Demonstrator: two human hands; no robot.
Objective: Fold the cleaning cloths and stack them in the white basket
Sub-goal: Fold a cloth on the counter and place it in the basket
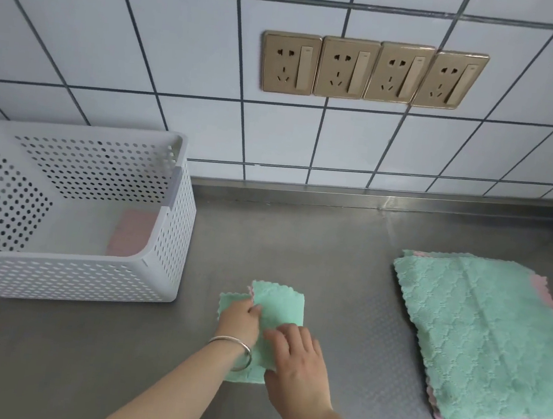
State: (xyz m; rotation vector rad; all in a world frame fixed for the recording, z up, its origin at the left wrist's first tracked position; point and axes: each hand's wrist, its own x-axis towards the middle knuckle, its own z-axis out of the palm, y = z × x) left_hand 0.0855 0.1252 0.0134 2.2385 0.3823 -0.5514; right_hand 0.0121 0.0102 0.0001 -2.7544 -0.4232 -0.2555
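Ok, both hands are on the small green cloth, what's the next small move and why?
Probably lift the folded green cloth left into the white basket, onto the pink cloth already there. It looks folded small, with the left hand gripping its edge and the right hand flat on it; the unfolded stack still waits.

Bright, even light, soft glare on the steel counter (299, 239), slight blur, tile lines bowed at edges.
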